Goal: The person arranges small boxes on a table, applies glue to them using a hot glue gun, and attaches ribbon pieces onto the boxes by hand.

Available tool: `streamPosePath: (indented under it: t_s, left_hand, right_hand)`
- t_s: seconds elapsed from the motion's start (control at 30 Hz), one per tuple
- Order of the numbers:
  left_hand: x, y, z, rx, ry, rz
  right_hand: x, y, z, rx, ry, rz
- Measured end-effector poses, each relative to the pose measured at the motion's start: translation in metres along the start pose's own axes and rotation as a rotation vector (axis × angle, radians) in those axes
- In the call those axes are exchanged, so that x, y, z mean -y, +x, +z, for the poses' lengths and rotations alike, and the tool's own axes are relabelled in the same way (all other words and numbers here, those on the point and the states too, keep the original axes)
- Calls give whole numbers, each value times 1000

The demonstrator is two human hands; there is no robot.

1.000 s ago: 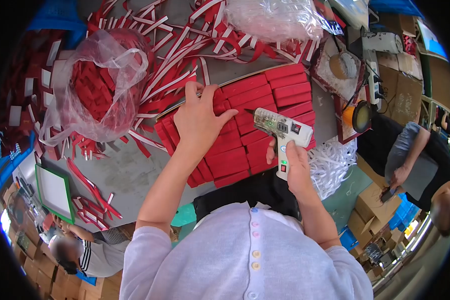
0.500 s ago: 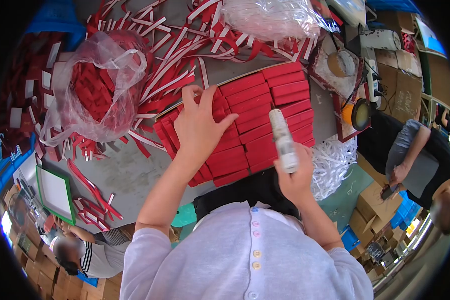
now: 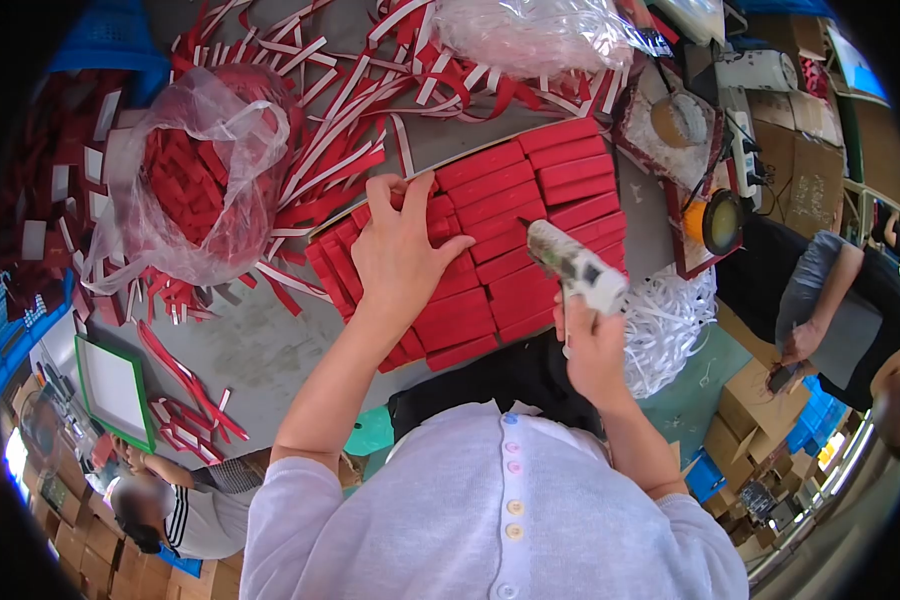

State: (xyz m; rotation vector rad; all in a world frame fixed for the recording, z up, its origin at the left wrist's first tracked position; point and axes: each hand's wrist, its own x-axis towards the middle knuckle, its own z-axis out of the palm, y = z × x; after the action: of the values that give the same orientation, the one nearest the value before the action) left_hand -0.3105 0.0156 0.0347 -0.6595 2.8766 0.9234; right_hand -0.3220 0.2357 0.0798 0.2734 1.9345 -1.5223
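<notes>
Tight rows of small red boxes (image 3: 510,215) fill a shallow tray on the table before me. My left hand (image 3: 400,240) rests on the left part of the rows, fingers bent over the boxes near the far edge and thumb stretched out to the right; its fingers are apart. In my right hand (image 3: 595,345) is a white glue gun (image 3: 580,265) with dark smudges, gripped by its handle. The gun's dark nozzle points up and left, over the middle of the boxes. Whether the nozzle touches a box I cannot tell.
A clear plastic bag (image 3: 120,215) of red pieces lies at left, beside loose red-and-white ribbons (image 3: 340,125). White strips (image 3: 665,325) are heaped at right, near a tape roll (image 3: 680,120). A green-edged tray (image 3: 115,390) is at lower left. Other people (image 3: 830,300) sit on both sides.
The glue gun has turned in my right hand, its nozzle now further left and its rear end further up and right. My left hand stays almost in place.
</notes>
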Motion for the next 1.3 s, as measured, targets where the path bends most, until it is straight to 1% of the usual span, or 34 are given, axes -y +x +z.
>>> streamPosePath:
  t_s: [0.07, 0.1, 0.13, 0.23, 0.27, 0.33, 0.37, 0.4, 0.5, 0.57, 0.6, 0.67, 0.73, 0.8, 0.87, 0.93, 0.97, 1.03, 1.07, 1.13, 1.17, 1.2, 1.23, 1.27, 1.3]
  left_hand:
    - [1, 0, 1, -5, 2, 11]
    - [1, -1, 2, -6, 2, 14]
    - [0, -3, 2, -3, 1, 5]
    - [-2, -11, 0, 15, -4, -7]
    - [-3, -14, 0, 34, -10, -3]
    - [-2, -16, 4, 39, 1, 1]
    - [-3, -16, 7, 38, 12, 5]
    - [-3, -16, 8, 39, 10, 11]
    - [-2, -16, 8, 19, 6, 20]
    - [-3, -16, 8, 22, 1, 14]
    - [-3, -16, 7, 20, 3, 15]
    - [-4, -15, 6, 40, 1, 3]
    - [-4, -14, 6, 41, 8, -4]
    - [-5, -15, 6, 46, 15, -5]
    - [-4, -15, 6, 28, 12, 13]
    - [-5, -15, 5, 42, 15, 1]
    - [-6, -15, 4, 59, 15, -16]
    - [-7, -17, 2, 43, 15, -9]
    - [-8, -17, 1, 34, 8, -5]
    - [-2, -19, -2, -62, -51, 82]
    - [-1, -19, -5, -139, -113, 141]
    - [-4, -18, -12, -138, -258, 163]
    - [-4, -18, -16, -129, -343, 173]
    - [-2, -21, -16, -112, -480, 136]
    - [-8, -26, -21, -26, -666, -23]
  right_hand:
    - [5, 2, 4, 9, -867, -592]
    - [3, -1, 6, -31, -992, -595]
    - [-1, -3, 5, -32, -992, -596]
    - [-6, -9, -7, -56, -730, -654]
    - [-23, -17, -11, 13, -317, -300]
    - [-10, -15, -9, 136, 92, -56]
    - [-11, -13, -10, 183, 76, -17]
    - [-13, -10, -8, 209, 119, -31]
    - [-19, -9, -8, 220, 129, 33]
    - [-18, -9, -9, 209, 0, 40]
    - [-15, -10, -9, 209, 1, 37]
    - [-10, -14, -11, 39, -73, 40]
    - [-10, -13, -12, 38, -71, 16]
    - [-10, -13, -6, -12, -609, -398]
    - [0, -18, 3, -28, -896, -468]
    - [-4, -21, 6, -155, -1055, -592]
    - [-8, -21, 2, -166, -1053, -601]
    - [-16, -21, -12, -315, -1081, -782]
    - [-13, -18, -19, -358, -1088, -788]
    - [-1, -3, -42, -565, -1003, -895]
    - [-3, 10, -58, -629, -914, -885]
    - [6, 21, -71, -674, -833, -819]
    - [4, 37, -85, -698, -633, -729]
    - [0, 56, -102, -718, -429, -657]
    - [7, 68, -115, -696, -288, -506]
